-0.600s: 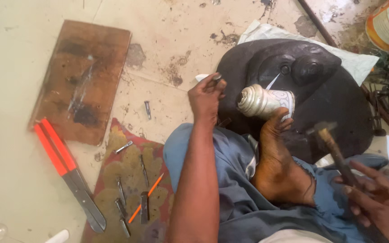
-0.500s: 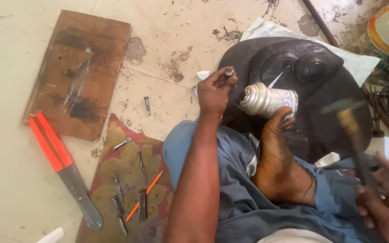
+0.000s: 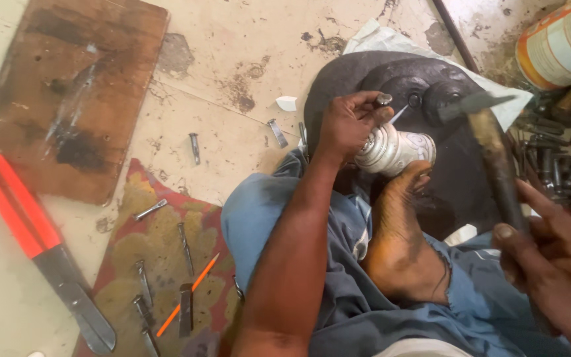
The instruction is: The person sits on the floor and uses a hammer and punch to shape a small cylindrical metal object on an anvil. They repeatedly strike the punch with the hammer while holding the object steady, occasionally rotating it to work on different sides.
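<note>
A small steel punch (image 3: pixel 391 109) is pinched in the grip of the left hand (image 3: pixel 348 122), its tip set against the embossed silver vessel (image 3: pixel 394 151), which is lain on its side on a dark domed block (image 3: pixel 365 79) and steadied by the bare foot (image 3: pixel 401 244). The punch's long axis is slanted up and to the right, away from the vessel. The hammer (image 3: pixel 490 142) is held in the closed grip of the right hand (image 3: pixel 550 264) (its dark head raised just right of the punch's upper end), so the head is placed nearly in line with that axis. Spare punches (image 3: pixel 186 248) are scattered on the floor mat (image 3: pixel 130 264).
</note>
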